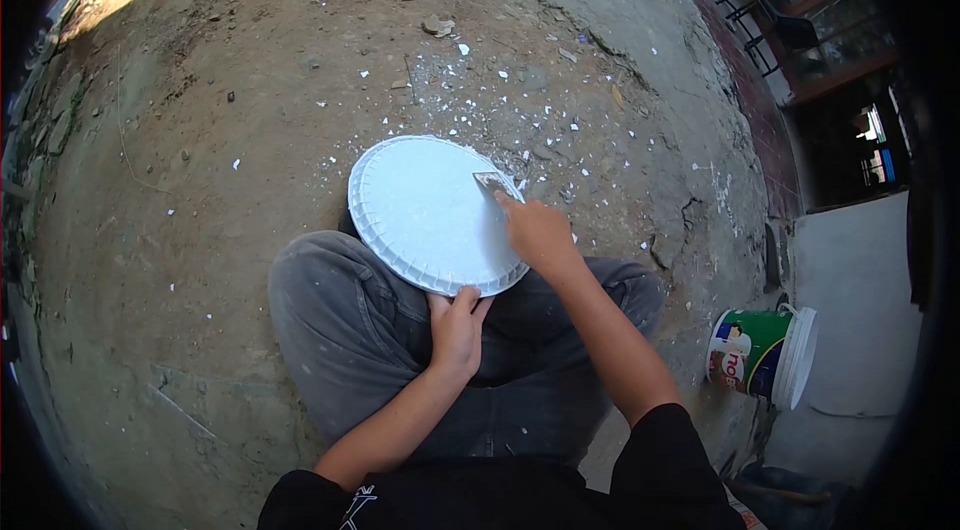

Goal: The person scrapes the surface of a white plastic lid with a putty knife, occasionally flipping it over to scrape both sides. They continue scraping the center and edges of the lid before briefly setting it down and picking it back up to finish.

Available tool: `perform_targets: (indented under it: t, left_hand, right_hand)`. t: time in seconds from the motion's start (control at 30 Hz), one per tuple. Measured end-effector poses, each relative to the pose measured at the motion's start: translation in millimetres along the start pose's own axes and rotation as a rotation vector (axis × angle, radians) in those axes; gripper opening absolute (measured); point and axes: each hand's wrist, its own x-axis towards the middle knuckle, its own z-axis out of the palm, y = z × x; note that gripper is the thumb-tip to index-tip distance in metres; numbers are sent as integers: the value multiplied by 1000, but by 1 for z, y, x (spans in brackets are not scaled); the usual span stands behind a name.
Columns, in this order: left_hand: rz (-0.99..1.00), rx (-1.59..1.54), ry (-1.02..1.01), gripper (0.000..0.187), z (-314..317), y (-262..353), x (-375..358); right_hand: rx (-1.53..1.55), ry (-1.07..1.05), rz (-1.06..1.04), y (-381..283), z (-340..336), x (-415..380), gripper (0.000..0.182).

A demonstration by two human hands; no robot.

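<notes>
A round white bucket lid (pixel 430 210) with a ribbed rim rests tilted over my crossed legs. My left hand (pixel 459 330) grips its near edge, the thumb on top and the other fingers partly hidden beneath. In my right hand (pixel 540 233) is a putty knife (pixel 492 182) with a flat, whitish-stained metal blade. The blade lies against the lid's right side, close to the rim. Its handle is mostly covered by my fingers.
White flakes (pixel 480 110) are scattered over the dirt ground beyond the lid. To the right, a green and white paint bucket (pixel 755 358) lies on its side beside a pale wall (pixel 850 280). Dark chairs (pixel 785 30) stand at the upper right.
</notes>
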Motion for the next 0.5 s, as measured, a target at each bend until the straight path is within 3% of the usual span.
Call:
perform_targets:
  t: [0.23, 0.5]
  left_hand:
    - [11, -3, 3, 72, 1, 0, 0]
    - [-5, 3, 25, 70, 0, 2, -3]
  right_hand:
    - [-104, -46, 48, -13, 3, 53, 29]
    - [-114, -188, 40, -27, -21, 58, 29]
